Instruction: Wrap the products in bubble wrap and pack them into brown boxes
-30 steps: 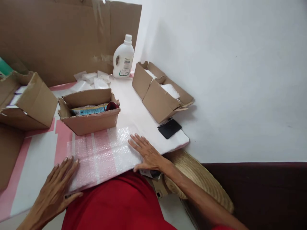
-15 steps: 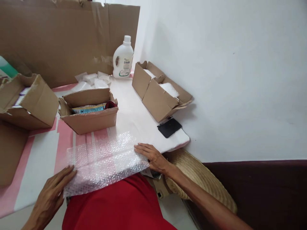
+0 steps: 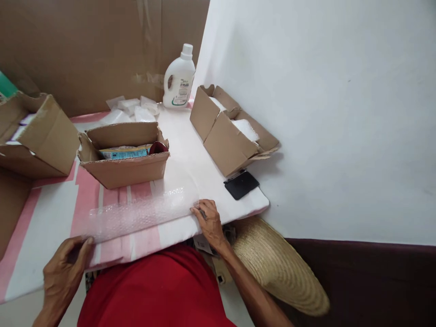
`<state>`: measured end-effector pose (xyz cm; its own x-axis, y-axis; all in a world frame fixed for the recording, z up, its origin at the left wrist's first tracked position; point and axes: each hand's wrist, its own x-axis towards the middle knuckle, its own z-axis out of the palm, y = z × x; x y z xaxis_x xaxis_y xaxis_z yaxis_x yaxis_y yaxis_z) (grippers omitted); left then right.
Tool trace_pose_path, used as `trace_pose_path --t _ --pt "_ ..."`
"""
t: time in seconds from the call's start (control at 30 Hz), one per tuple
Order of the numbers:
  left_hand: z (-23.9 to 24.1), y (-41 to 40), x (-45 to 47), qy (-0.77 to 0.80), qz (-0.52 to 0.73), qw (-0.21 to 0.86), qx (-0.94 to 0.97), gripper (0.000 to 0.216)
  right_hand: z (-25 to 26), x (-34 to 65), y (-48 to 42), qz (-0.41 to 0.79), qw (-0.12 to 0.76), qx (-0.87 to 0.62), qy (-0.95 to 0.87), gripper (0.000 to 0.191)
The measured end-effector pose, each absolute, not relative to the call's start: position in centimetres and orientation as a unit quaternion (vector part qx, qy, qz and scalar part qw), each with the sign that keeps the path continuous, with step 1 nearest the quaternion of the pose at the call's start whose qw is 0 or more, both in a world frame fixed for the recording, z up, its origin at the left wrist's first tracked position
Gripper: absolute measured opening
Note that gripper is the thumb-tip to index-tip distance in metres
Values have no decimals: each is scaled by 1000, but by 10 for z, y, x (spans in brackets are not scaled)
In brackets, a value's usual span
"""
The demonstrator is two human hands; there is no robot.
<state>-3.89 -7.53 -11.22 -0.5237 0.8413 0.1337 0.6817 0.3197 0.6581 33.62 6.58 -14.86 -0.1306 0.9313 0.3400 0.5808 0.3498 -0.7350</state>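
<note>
A strip of clear bubble wrap (image 3: 139, 215) lies folded lengthwise near the table's front edge. My left hand (image 3: 66, 268) pinches its left end between thumb and fingers. At the opposite end, my right hand (image 3: 208, 222) grips the right corner, thumb toward the fold. Just behind the wrap stands an open cardboard box (image 3: 126, 175) holding a blue and yellow packet (image 3: 127, 152) and a dark red round item (image 3: 158, 148).
A black flat case (image 3: 241, 184) lies at the right, by cardboard boxes (image 3: 228, 141) with white wrapped items. Farther back are a white jug (image 3: 180, 81) and white packets (image 3: 131, 111). Another box (image 3: 51, 141) stands left; a woven straw hat (image 3: 275, 268) is below the table's right edge.
The bubble wrap's near part has been folded up and away from me, making the strip narrower. Both hands have gone from lying flat on it to pinching its ends.
</note>
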Motion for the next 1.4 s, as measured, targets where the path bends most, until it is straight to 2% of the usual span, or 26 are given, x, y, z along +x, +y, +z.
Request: trace_pose_path --t 0.43,0.6,0.7,0.87,1.0,1.1,1.23,1.3,1.4 --pt "-106 -69 -21 811 286 30 510 33 -145 323 66 180 376 -580 -700 22" --pt "-109 -66 -15 817 270 -37 508 42 -143 320 68 179 371 -590 -694 24" --pt "-109 -56 3 748 276 -114 593 43 -143 318 68 182 368 -592 -694 24" --pt "-126 -39 33 591 212 -73 775 48 -142 320 71 174 363 -598 -693 25" --pt "-142 -38 36 593 179 -68 782 54 -133 307 60 99 372 -614 -689 5" --pt "-150 -39 31 601 180 -63 776 56 -124 264 39 46 349 -543 -762 31" --pt "-160 -39 22 555 218 -85 798 65 -121 198 22 104 253 -327 -905 61" --pt "-161 -38 20 547 223 -84 802 69 -126 190 25 123 226 -317 -913 77" --pt "-155 -37 25 582 199 -61 786 68 -140 222 39 133 206 -382 -891 85"
